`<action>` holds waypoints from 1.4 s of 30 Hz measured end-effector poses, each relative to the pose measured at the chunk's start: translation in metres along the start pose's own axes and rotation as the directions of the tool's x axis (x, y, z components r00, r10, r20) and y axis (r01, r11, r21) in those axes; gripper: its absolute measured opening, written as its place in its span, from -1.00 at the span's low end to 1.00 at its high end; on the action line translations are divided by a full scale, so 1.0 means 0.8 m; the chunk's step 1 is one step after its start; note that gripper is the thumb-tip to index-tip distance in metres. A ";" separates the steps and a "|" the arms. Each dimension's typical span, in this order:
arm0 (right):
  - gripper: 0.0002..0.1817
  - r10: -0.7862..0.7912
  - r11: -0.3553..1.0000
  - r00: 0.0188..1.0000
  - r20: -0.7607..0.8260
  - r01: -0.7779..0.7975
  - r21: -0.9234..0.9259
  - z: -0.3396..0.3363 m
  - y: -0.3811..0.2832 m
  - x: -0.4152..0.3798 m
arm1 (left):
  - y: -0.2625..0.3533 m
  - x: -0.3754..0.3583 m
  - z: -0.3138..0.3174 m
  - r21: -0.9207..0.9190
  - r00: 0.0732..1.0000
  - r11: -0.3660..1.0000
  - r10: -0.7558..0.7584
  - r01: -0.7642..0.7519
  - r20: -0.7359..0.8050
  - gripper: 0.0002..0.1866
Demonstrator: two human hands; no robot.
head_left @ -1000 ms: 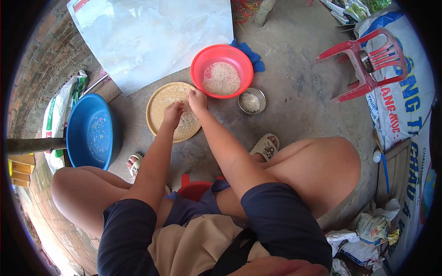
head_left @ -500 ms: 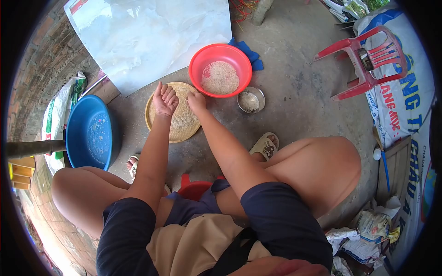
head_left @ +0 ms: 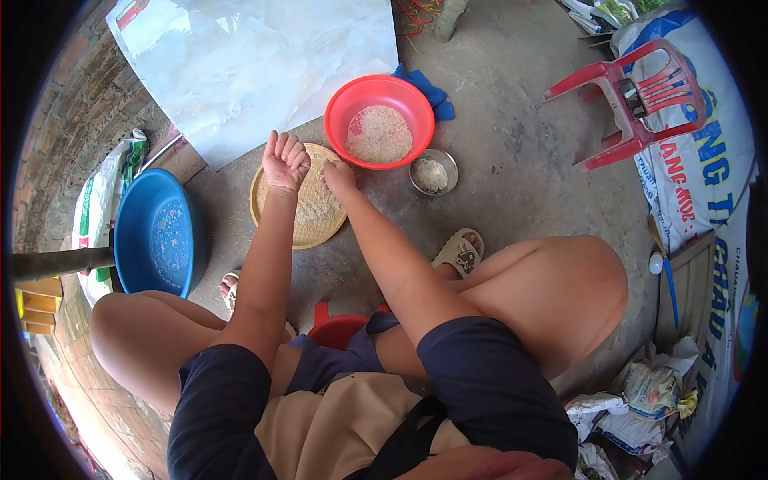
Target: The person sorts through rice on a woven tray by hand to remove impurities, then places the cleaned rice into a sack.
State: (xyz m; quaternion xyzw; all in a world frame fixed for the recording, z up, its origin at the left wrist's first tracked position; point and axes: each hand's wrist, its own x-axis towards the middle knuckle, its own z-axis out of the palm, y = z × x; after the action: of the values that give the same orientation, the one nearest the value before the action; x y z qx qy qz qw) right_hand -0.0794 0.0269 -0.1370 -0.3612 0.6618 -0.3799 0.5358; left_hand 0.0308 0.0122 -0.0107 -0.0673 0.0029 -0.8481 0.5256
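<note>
A round woven tray (head_left: 326, 232) with pale rice grains spread over it lies on the floor before me. Above its upper left rim is my left hand (head_left: 286, 162), palm turned up and fingers curled in; whatever lies inside them is hidden. My right hand (head_left: 338, 178) is over the tray's right side, back of the hand up, thumb and fingers pinched together. What it pinches is too small to make out. Just beyond it stands a red basin (head_left: 378, 84) with rice in the bottom. To the right of that basin is a small metal bowl (head_left: 450, 180) holding some grain.
A blue basin (head_left: 152, 232) stands at the left. A large pale sheet (head_left: 256, 72) lies at the back, with a blue cloth (head_left: 433, 92) by its corner. At the right are a red plastic chair (head_left: 632, 104) and printed sacks (head_left: 696, 176). Bags (head_left: 632, 408) lie lower right.
My left hand has tilted slightly, its fingers still curled. My right hand stays pinched over the tray. The whole view has shifted a little.
</note>
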 end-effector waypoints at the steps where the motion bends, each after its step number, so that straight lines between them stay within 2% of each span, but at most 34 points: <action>1: -0.56 0.000 1.000 1.000 -0.001 0.000 0.001 -0.002 -0.006 -0.005 | 0.001 0.001 -0.005 0.006 0.999 1.000 0.022 -0.021 -0.034 -0.51; 3: -0.65 0.011 0.994 0.998 0.066 -0.018 0.106 -0.009 -0.021 -0.020 | 0.005 0.003 -0.017 0.034 0.995 0.998 0.048 -0.045 -0.087 -0.52; 5: -0.65 0.044 0.986 0.996 0.080 -0.057 0.158 -0.013 -0.034 -0.032 | 0.009 0.003 -0.026 0.065 0.987 0.995 0.078 -0.069 -0.138 -0.53; 7: -0.65 0.077 0.973 0.992 0.096 -0.096 0.208 -0.016 -0.040 -0.035 | 0.008 0.002 -0.025 0.006 0.970 0.985 0.171 -0.172 -0.174 -0.56; 8: -0.65 0.094 0.968 0.991 0.099 -0.114 0.223 -0.017 -0.042 -0.037 | 0.009 0.003 -0.024 0.006 0.970 0.985 0.171 -0.172 -0.174 -0.56; 9: -0.65 0.111 0.962 0.988 0.103 -0.133 0.238 -0.017 -0.041 -0.037 | 0.009 0.005 -0.018 -0.053 0.889 0.939 0.301 -0.339 -0.345 -0.58; 10: -0.65 0.111 0.962 0.988 0.103 -0.133 0.239 -0.017 -0.040 -0.037 | 0.008 0.006 -0.012 -0.078 0.762 0.861 0.398 -0.502 -0.511 -0.61; 11: -0.65 0.114 0.964 0.988 0.102 -0.134 0.228 -0.017 -0.040 -0.037 | 0.007 0.006 -0.009 -0.100 0.729 0.831 0.414 -0.547 -0.545 -0.67; 12: -0.65 0.115 0.967 0.988 0.100 -0.135 0.218 -0.017 -0.040 -0.036 | 0.005 0.008 -0.013 -0.100 0.730 0.832 0.414 -0.546 -0.544 -0.67; 14: -0.66 0.124 0.971 0.987 0.099 -0.141 0.194 -0.020 -0.041 -0.035 | -0.004 0.014 -0.023 -0.077 0.697 0.871 0.332 -0.485 -0.636 -0.68; 16: -0.66 0.134 0.973 0.986 0.100 -0.150 0.173 -0.016 -0.032 -0.026 | -0.031 0.015 -0.019 -0.024 0.745 0.960 0.199 -0.278 -0.637 -0.65; 18: -0.56 -0.076 0.991 0.995 0.061 0.082 -0.106 -0.008 -0.002 -0.002 | -0.050 0.016 -0.019 -0.086 0.870 0.992 0.038 -0.091 -0.491 -0.60; 19: -0.53 -0.281 0.959 0.959 -0.044 0.278 -0.061 0.013 0.042 0.032 | -0.051 0.015 -0.016 -0.088 0.870 0.992 0.036 -0.091 -0.492 -0.60; 20: -0.53 -0.280 0.959 0.959 -0.044 0.277 -0.063 0.008 0.031 0.023 | -0.052 0.015 -0.010 -0.071 0.910 0.996 0.027 -0.062 -0.414 -0.58; 21: -0.53 -0.094 0.995 0.995 0.014 0.094 0.037 -0.002 0.003 0.004 | -0.052 0.015 -0.007 -0.051 0.944 0.998 0.017 -0.036 -0.330 -0.56; 22: -0.54 0.087 0.987 0.992 0.089 -0.098 0.124 -0.008 -0.016 -0.011 | -0.047 0.015 -0.007 -0.053 0.945 0.998 0.018 -0.038 -0.328 -0.56; 24: -0.55 0.104 0.981 0.991 0.088 -0.116 0.153 -0.009 -0.027 -0.025 | -0.023 0.016 -0.009 -0.053 0.971 0.994 0.084 -0.098 -0.225 -0.55; 26: -0.56 0.121 0.973 0.989 0.087 -0.136 0.186 -0.012 -0.028 -0.028 | -0.005 0.016 -0.012 -0.076 0.957 0.986 0.124 -0.148 -0.261 -0.55; 27: -0.56 0.128 0.966 0.985 0.117 -0.151 0.208 -0.014 -0.027 -0.028 | 0.002 0.015 -0.012 0.011 0.872 0.981 0.178 -0.194 -0.456 -0.55; 28: -0.56 0.135 0.959 0.980 0.148 -0.167 0.229 -0.016 -0.025 -0.028 | 0.006 0.015 -0.014 0.106 0.744 0.970 0.237 -0.221 -0.625 -0.54; 29: -0.56 0.136 0.958 0.979 0.149 -0.169 0.230 -0.017 -0.025 -0.027 | 0.008 0.016 -0.017 0.176 0.611 0.973 0.231 -0.151 -0.757 -0.55; 30: -0.54 0.187 0.941 0.967 0.175 -0.227 0.252 -0.018 -0.026 -0.024 | 0.004 0.013 -0.018 0.176 0.610 0.973 0.232 -0.151 -0.758 -0.55; 31: -0.51 0.236 0.920 0.951 0.200 -0.285 0.271 -0.020 -0.026 -0.023 | -0.002 0.009 -0.019 0.324 0.597 0.946 0.266 -0.010 -0.757 -0.56; 32: -0.51 0.236 0.920 0.951 0.200 -0.285 0.270 -0.020 -0.026 -0.022 | -0.006 0.007 -0.019 0.457 0.589 0.880 0.301 0.132 -0.750 -0.57; 33: -0.49 0.272 0.886 0.931 0.244 -0.341 0.314 -0.021 -0.030 -0.022 | -0.008 0.007 -0.022 0.507 0.580 0.834 0.306 0.219 -0.755 -0.59; 34: -0.47 0.303 0.847 0.908 0.289 -0.396 0.355 -0.022 -0.032 -0.024 | -0.012 0.006 -0.026 0.507 0.581 0.834 0.306 0.219 -0.755 -0.59; 35: -0.47 0.303 0.847 0.908 0.289 -0.396 0.356 -0.023 -0.035 -0.025 | -0.018 0.006 -0.031 0.598 0.558 0.727 0.356 0.338 -0.749 -0.61; 36: -0.47 0.303 0.805 0.873 0.382 -0.449 0.388 -0.021 -0.032 -0.020 | -0.022 0.005 -0.030 0.664 0.542 0.597 0.408 0.450 -0.735 -0.62; 37: -0.47 0.293 0.760 0.832 0.471 -0.502 0.413 -0.021 -0.035 -0.021 | -0.002 0.003 -0.051 0.732 0.625 0.387 0.383 0.560 -0.681 -0.66; 38: -0.47 0.292 0.760 0.832 0.472 -0.501 0.413 -0.021 -0.037 -0.023 | 0.006 0.004 -0.077 0.733 0.625 0.387 0.383 0.560 -0.680 -0.66; 39: -0.47 0.291 0.710 0.820 0.493 -0.530 0.463 -0.022 -0.043 -0.027 | -0.004 0.004 -0.075 0.775 0.642 0.052 0.526 0.630 -0.558 -0.66; 40: -0.46 0.287 0.655 0.808 0.515 -0.558 0.510 -0.022 -0.048 -0.031 | -0.013 0.003 -0.074 0.696 0.681 -0.282 0.615 0.660 -0.397 -0.61; 41: -0.46 0.286 0.656 0.808 0.514 -0.557 0.510 -0.022 -0.054 -0.035 | -0.016 0.003 -0.070 0.696 0.682 -0.283 0.614 0.660 -0.397 -0.61; 42: -0.47 0.291 0.623 0.812 0.506 -0.562 0.544 -0.020 -0.055 -0.035 | -0.019 0.004 -0.061 0.589 0.728 -0.452 0.558 0.670 -0.399 -0.59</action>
State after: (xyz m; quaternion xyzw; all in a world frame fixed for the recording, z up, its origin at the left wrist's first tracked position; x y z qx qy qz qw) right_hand -0.0872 0.0336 -0.0837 -0.0365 0.4330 -0.3755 0.8186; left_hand 0.0106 0.0130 -0.0579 0.7269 -0.5339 -0.3867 0.1922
